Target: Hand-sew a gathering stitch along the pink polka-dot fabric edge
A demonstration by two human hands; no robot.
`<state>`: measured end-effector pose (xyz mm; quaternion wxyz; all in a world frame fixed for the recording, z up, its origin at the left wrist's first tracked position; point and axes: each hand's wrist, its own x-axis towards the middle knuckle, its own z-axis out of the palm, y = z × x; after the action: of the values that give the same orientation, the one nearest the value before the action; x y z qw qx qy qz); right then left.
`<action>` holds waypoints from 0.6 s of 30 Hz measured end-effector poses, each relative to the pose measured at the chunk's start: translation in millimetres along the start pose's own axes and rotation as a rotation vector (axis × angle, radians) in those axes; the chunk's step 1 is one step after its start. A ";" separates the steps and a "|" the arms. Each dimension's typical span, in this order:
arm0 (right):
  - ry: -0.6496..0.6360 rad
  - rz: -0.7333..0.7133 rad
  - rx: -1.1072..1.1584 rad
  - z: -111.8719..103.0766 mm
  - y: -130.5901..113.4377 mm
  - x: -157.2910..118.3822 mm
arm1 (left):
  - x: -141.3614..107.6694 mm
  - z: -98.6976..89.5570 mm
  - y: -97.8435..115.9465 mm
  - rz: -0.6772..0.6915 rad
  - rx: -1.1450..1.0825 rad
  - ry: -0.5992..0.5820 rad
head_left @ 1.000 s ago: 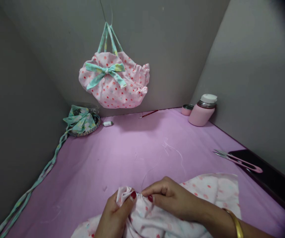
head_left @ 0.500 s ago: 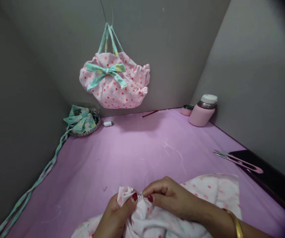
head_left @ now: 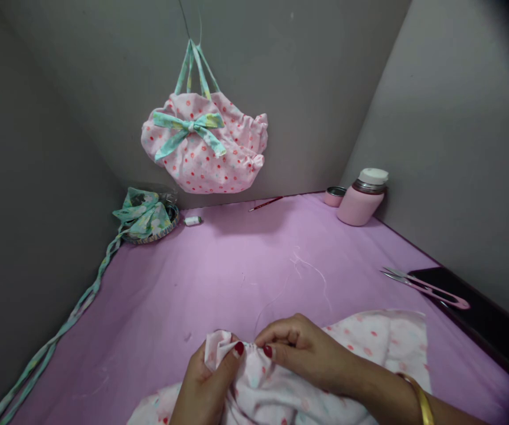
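Pinching a ruffled edge of the dotted pink-and-white cotton cloth (head_left: pixel 387 337), the left hand (head_left: pixel 202 383) presses its thumb down on the folds, probably so the small gathers don't slip apart. The right hand (head_left: pixel 305 349) meets it just beside, thumb and forefinger closed on the same edge; from where I stand I can't tell whether a needle sits between those fingertips. A fine thread (head_left: pixel 261 311) runs from there over the lilac tablecloth (head_left: pixel 219 271), left slack, I'd say, so it doesn't tug at the folds. The rest of the cloth lies at the near edge of the table, under and around both hands, which seems to take its weight off the fingers

Thread snips (head_left: pixel 434 290) lie on the right, partly over a black pad (head_left: pixel 480 313), handles towards the person, handy for that side. The pink bottle (head_left: pixel 357 205), a small pink cup (head_left: pixel 333 199) and the thread spool (head_left: pixel 193 221) stand or lie far back, presumably out of the cloth's way. Above them a dotted pouch-like piece (head_left: pixel 212 171) with a green bow hangs by its straps, facing the worker, perhaps for reference
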<state>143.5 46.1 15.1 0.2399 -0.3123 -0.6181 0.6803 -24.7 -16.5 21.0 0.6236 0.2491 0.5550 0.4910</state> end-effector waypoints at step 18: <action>0.011 -0.044 -0.266 4.1 -5.7 -2.2 | -5.8 -3.7 -2.6 0.387 0.670 0.020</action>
<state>141.7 42.4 21.2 0.2147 -0.3316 -0.7082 0.5852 -26.8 -23.5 20.5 0.3981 0.5344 0.6333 0.3935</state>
